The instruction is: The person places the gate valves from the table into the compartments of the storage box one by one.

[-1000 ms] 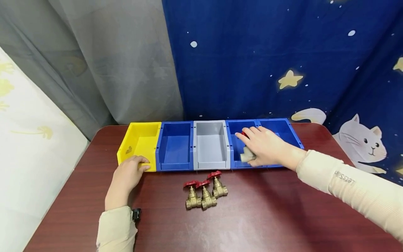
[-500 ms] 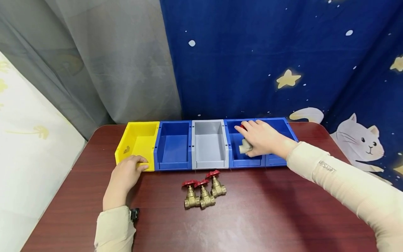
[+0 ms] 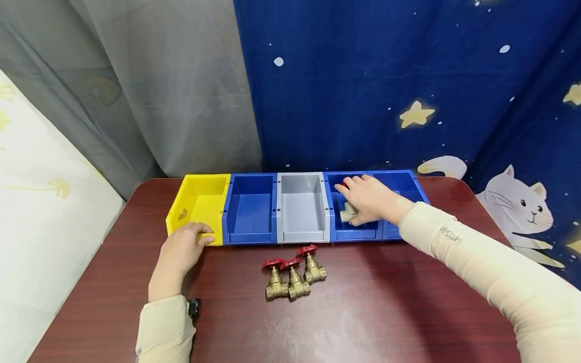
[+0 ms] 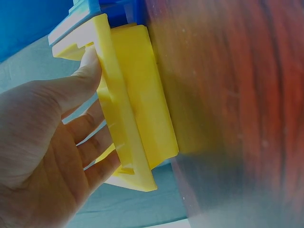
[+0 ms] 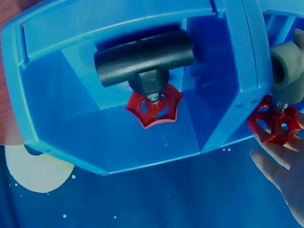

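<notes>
Curtain backdrop (image 3: pixel 345 101), grey and dark blue, printed with stars and a cat.
Table (image 3: pixel 345 322), reddish-brown wood grain.
Row of five bins, side by side, from the left: yellow bin (image 3: pixel 209 201), blue bin (image 3: pixel 251 209), grey bin (image 3: pixel 301 206), second blue bin (image 3: pixel 357 235), end blue bin (image 3: pixel 399 180). Position unchanged from the frame half a second earlier.
Right sleeve (image 3: pixel 476 267), cream; dark lettering near the cuff begins "Lets", remainder unclear.
Left sleeve (image 3: pixel 165 330), cream.
Right hand (image 3: pixel 369 199), arm extended from the right, palm down over the second blue bin; grasping the pale valve, and slightly further left than half a second ago.
Left hand (image 3: pixel 181 252), thumb and fingers pinching the yellow bin's front lip; unmoved.
Black valve (image 5: pixel 145 54), red handwheel, lying in the end blue bin.
Pale valve (image 3: pixel 347 213), red handwheel, in the second blue bin; contact with its floor cannot be told.
Three brass valves (image 3: pixel 297 288), red handwheels, on the table before the grey bin; unmoved.
</notes>
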A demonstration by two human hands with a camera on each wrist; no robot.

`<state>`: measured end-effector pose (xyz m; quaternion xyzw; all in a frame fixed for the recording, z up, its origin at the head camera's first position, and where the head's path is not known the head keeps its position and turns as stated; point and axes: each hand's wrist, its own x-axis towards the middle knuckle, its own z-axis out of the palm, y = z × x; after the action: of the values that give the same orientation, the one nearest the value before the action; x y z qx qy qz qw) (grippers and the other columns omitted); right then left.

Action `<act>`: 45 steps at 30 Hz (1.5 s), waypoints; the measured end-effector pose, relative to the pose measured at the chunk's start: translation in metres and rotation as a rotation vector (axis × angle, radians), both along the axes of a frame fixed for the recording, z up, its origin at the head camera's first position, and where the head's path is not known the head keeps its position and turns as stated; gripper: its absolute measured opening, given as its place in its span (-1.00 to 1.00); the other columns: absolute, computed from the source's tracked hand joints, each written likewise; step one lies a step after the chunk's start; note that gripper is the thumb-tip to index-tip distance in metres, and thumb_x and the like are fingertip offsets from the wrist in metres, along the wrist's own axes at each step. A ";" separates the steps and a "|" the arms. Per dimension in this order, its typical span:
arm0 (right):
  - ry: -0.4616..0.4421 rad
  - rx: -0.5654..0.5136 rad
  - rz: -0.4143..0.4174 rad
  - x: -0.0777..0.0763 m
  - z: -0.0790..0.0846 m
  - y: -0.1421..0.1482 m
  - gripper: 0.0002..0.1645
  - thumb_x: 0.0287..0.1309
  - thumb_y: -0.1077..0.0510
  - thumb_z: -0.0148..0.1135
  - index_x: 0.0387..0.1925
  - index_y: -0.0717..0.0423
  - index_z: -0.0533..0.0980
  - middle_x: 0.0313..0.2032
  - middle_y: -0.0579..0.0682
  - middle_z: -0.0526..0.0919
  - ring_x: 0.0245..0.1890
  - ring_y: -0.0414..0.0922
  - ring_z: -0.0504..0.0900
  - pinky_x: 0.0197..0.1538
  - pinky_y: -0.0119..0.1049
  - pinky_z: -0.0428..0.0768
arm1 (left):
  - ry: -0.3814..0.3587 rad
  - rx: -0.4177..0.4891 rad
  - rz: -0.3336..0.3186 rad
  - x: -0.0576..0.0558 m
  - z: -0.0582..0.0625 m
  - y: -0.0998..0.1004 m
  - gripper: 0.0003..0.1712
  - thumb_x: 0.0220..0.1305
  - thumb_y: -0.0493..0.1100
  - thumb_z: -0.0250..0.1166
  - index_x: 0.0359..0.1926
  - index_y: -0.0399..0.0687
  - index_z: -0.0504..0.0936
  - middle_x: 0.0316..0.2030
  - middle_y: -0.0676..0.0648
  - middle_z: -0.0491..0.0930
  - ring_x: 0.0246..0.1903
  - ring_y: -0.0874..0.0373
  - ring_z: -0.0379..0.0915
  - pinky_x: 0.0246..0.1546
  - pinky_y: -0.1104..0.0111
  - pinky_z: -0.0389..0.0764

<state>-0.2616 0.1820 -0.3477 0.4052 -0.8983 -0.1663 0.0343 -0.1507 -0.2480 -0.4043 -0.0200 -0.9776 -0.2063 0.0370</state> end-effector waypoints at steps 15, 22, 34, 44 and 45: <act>0.004 0.016 -0.017 -0.002 -0.016 -0.003 0.18 -0.18 -0.37 0.45 0.31 0.33 0.36 0.07 0.26 0.52 0.01 0.17 0.56 0.07 0.08 0.53 | -0.019 0.004 0.009 0.001 0.002 0.003 -0.72 0.30 -0.11 0.35 -0.08 -0.21 0.66 -0.12 -0.27 0.62 -0.12 -0.21 0.48 0.01 -0.16 0.47; -0.022 -0.011 -0.029 -0.002 -0.024 -0.004 0.16 -0.20 -0.37 0.47 0.28 0.34 0.39 0.00 0.24 0.54 -0.06 0.14 0.59 0.00 0.05 0.57 | -0.023 0.006 0.010 0.003 0.002 0.001 -0.73 0.30 -0.11 0.35 -0.08 -0.19 0.65 -0.11 -0.27 0.62 -0.12 -0.21 0.47 0.00 -0.16 0.47; -0.051 -0.021 -0.039 -0.002 -0.029 -0.003 0.17 -0.18 -0.38 0.47 0.31 0.32 0.37 0.04 0.23 0.54 -0.02 0.13 0.60 0.04 0.05 0.57 | -0.012 0.005 0.010 0.002 -0.001 0.000 -0.74 0.30 -0.10 0.35 -0.10 -0.17 0.66 -0.12 -0.24 0.62 -0.13 -0.19 0.48 0.01 -0.16 0.47; -0.081 -0.015 -0.056 -0.003 -0.027 -0.003 0.17 -0.13 -0.38 0.45 0.34 0.29 0.35 0.11 0.24 0.52 0.06 0.14 0.57 0.12 0.07 0.53 | -0.005 0.001 0.007 0.002 0.000 0.000 -0.74 0.29 -0.10 0.35 -0.10 -0.19 0.66 -0.13 -0.25 0.62 -0.14 -0.21 0.48 0.00 -0.16 0.47; -0.086 -0.017 -0.058 -0.003 -0.027 -0.003 0.17 -0.13 -0.38 0.45 0.34 0.29 0.35 0.12 0.24 0.52 0.07 0.14 0.57 0.13 0.07 0.52 | -0.004 0.000 0.007 0.002 0.000 0.000 -0.74 0.29 -0.10 0.35 -0.10 -0.19 0.66 -0.13 -0.25 0.62 -0.14 -0.21 0.48 -0.01 -0.16 0.47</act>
<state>-0.2647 0.1786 -0.3748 0.3856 -0.9116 -0.1420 -0.0055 -0.1486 -0.2483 -0.4040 -0.0160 -0.9777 -0.2062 0.0359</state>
